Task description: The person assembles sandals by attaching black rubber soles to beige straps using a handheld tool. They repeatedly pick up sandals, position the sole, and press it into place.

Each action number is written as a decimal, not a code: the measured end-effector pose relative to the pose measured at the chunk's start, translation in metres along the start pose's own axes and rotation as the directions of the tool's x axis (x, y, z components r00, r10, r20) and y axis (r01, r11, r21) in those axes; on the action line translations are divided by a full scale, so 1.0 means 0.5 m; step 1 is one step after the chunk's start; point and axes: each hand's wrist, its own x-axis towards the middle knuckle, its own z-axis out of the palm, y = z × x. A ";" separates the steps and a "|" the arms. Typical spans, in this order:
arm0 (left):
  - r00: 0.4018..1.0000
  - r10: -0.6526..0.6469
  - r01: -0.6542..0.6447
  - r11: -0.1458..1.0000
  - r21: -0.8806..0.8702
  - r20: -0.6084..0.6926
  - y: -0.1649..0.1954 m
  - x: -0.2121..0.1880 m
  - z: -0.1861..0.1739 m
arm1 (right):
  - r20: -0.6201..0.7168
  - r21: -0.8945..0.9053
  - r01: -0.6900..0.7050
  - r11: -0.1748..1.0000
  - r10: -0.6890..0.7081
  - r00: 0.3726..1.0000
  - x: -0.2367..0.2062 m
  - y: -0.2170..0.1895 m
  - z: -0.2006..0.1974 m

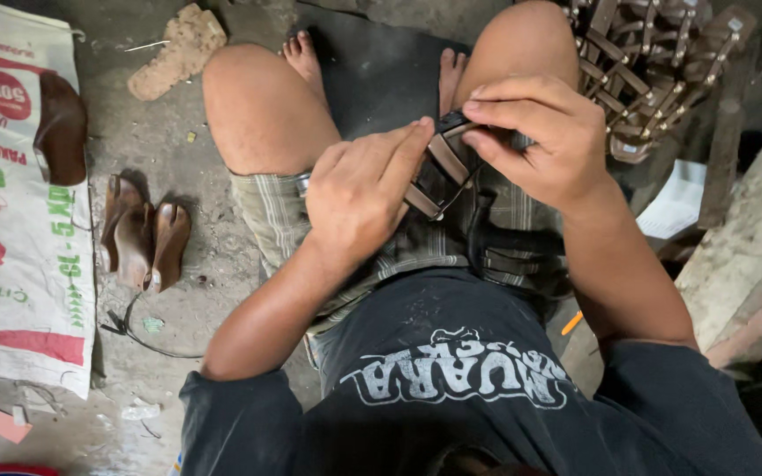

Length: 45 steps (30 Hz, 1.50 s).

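I sit on the floor with my knees apart. Both hands hold a strappy sandal upper [441,172], black with tan bands, above my lap. My left hand [359,189] grips its near side, the index finger stretched along a strap. My right hand [535,137] closes over its far end, fingertips pinching the top strap. More black straps [509,242] hang down onto my checked shorts.
A pile of finished strappy uppers [654,66] lies at the top right. Brown shoe pieces [145,242] and a dark brown heel part [61,128] rest on the concrete and a printed sack [11,264] at left. A cork sole [178,48] lies at the top. A wooden plank [751,247] runs along the right.
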 end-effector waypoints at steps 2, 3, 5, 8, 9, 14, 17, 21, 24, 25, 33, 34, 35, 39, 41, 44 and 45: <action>1.000 0.004 -0.004 1.000 -0.006 0.023 -0.004 -0.007 0.005 | -0.027 0.013 0.046 0.999 -0.046 0.999 -0.001 0.010 0.008; 1.000 0.004 -0.003 1.000 -0.011 0.020 -0.004 -0.009 0.008 | -0.024 0.012 0.064 0.998 -0.063 0.998 -0.002 0.015 0.010; 1.000 0.008 -0.007 1.000 -0.027 0.016 -0.001 -0.008 0.011 | -0.021 0.009 0.094 0.996 -0.094 0.995 -0.004 0.021 0.010; 0.990 -0.072 0.077 0.996 -0.038 0.118 0.012 0.013 -0.006 | 0.055 -0.032 0.053 0.998 -0.051 0.997 -0.011 0.030 -0.012; 0.982 -0.053 0.063 0.997 -0.052 0.182 0.015 0.024 -0.021 | 0.054 0.026 0.015 1.000 -0.017 0.998 -0.015 0.034 -0.025; 0.935 0.036 0.041 0.977 -0.208 0.353 0.026 0.083 -0.091 | 0.034 0.135 -0.084 0.987 0.080 0.996 -0.039 0.062 -0.063; 0.961 -0.008 0.074 0.970 -0.231 0.275 0.057 0.107 -0.040 | -0.001 0.178 -0.054 0.983 0.055 0.999 -0.047 0.077 -0.046; 0.959 -0.077 0.133 0.972 -0.192 0.273 0.061 0.105 0.031 | -0.073 0.114 0.059 0.992 -0.051 0.996 -0.048 0.086 -0.024; 0.966 -0.067 0.111 0.980 -0.166 0.250 0.055 0.097 0.051 | -0.092 0.072 0.090 0.993 -0.084 0.992 -0.046 0.087 -0.018; 0.970 -0.061 0.103 0.980 -0.171 0.237 0.053 0.096 0.054 | -0.094 0.059 0.095 0.994 -0.089 0.992 -0.046 0.088 -0.017; 0.970 -0.064 0.102 0.983 -0.155 0.233 0.050 0.106 0.060 | -0.069 0.142 -0.014 0.990 0.024 0.997 -0.059 0.104 -0.022; 0.968 -0.073 0.115 0.979 -0.167 0.242 0.049 0.105 0.060 | -0.075 0.170 -0.046 0.984 0.059 0.995 -0.062 0.106 -0.022; 0.964 -0.082 0.130 0.975 -0.178 0.253 0.047 0.105 0.060 | -0.080 0.199 -0.078 0.977 0.096 0.992 -0.064 0.107 -0.021; 0.966 -0.088 0.146 0.962 -0.232 0.243 0.040 0.102 0.062 | -0.085 0.215 -0.104 0.971 0.125 0.989 -0.074 0.114 -0.018; 0.970 -0.096 0.154 0.954 -0.257 0.224 0.036 0.102 0.067 | -0.076 0.289 -0.143 0.946 0.172 0.982 -0.080 0.119 -0.019; 0.972 -0.088 0.153 0.939 -0.308 0.216 0.031 0.096 0.077 | -0.063 0.351 -0.145 0.925 0.178 0.982 -0.091 0.130 -0.022; 0.974 -0.090 0.155 0.935 -0.319 0.210 0.028 0.093 0.080 | -0.062 0.342 -0.150 0.928 0.181 0.981 -0.094 0.133 -0.021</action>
